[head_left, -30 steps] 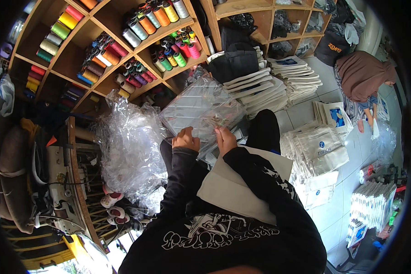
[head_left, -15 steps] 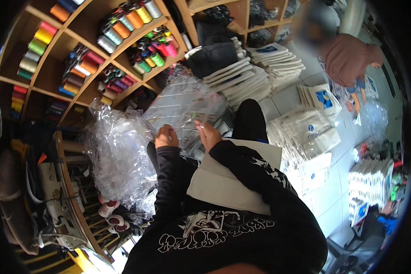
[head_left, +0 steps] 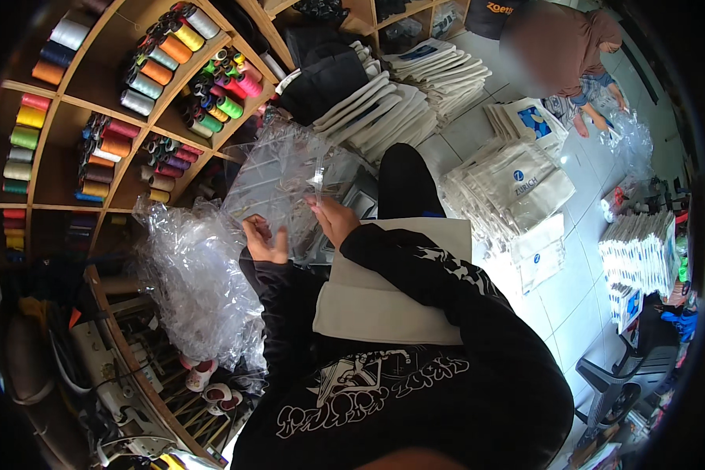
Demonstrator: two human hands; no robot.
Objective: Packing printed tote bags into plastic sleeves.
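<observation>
Folded cream bag (head_left: 392, 301) on lap partly hidden under right forearm; clear plastic sleeve (head_left: 290, 176) edges indistinct; co-worker (head_left: 560, 47) cut by top edge.

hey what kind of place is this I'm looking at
Probably a small sewing or bag-packing workshop. Wooden shelves hold spools of coloured thread, folded cloth bags lie stacked on the tiled floor, and the right hand holds a clear plastic bag.
</observation>
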